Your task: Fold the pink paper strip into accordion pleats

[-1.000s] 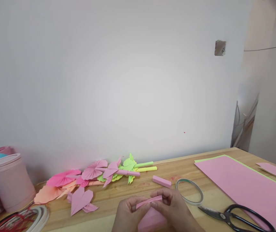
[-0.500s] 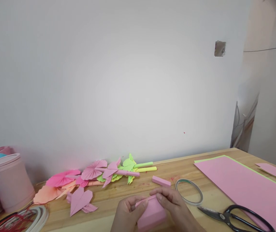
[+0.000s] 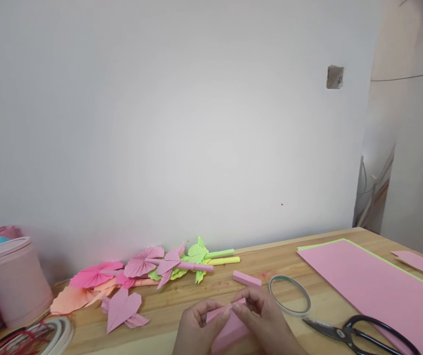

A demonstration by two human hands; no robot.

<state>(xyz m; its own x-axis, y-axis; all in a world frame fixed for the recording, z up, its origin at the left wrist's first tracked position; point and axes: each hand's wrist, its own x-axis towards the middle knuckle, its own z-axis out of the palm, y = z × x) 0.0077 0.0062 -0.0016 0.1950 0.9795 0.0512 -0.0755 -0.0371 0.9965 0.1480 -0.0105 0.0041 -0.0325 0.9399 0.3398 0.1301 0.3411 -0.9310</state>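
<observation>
Between my two hands is a piece of pink paper with crease lines across it, its upper edge pinched by both. My left hand has its thumb on the near face of the paper and its fingers curled behind. My right hand grips the same edge, its thumb tip close to the left one. The paper's lower part runs out of view at the bottom. Just beyond my hands lies a narrow folded pink paper strip. A roll of tape rests flat to the right of it.
Black-handled scissors lie at right, beside stacked pink sheets. Folded paper flowers and a pink paper heart lie at left. A pink canister and looped white cords are far left. A wall stands behind the table.
My thumbs have come closer together along the paper's upper edge, the right one shifting left. The paper's upper edge has tilted a little. The things on the table have stayed put.
</observation>
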